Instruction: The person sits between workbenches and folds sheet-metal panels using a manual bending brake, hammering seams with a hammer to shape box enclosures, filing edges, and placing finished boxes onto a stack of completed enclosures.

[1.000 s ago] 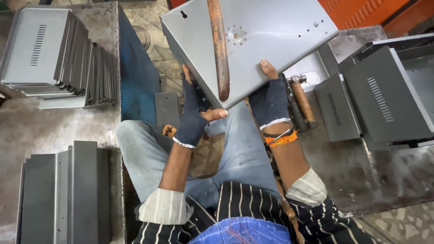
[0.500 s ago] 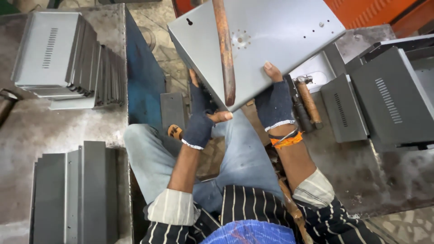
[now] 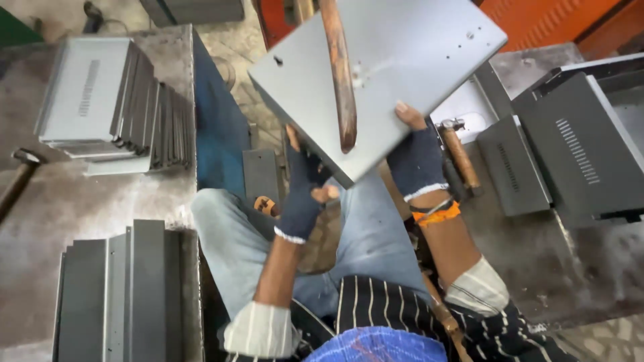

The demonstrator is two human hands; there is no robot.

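From the head view, we see the grey metal panel (image 3: 402, 74) tilted above our lap, our gloved left hand (image 3: 303, 194) gripping its near corner, our gloved right hand (image 3: 416, 157) clasping its lower edge beside a hammer (image 3: 459, 154)

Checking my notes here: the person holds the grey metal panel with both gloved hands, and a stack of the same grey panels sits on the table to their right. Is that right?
Not quite. In the head view, both gloved hands, left hand and right hand, do hold the grey metal panel, but the upright stack of grey panels sits to their left.
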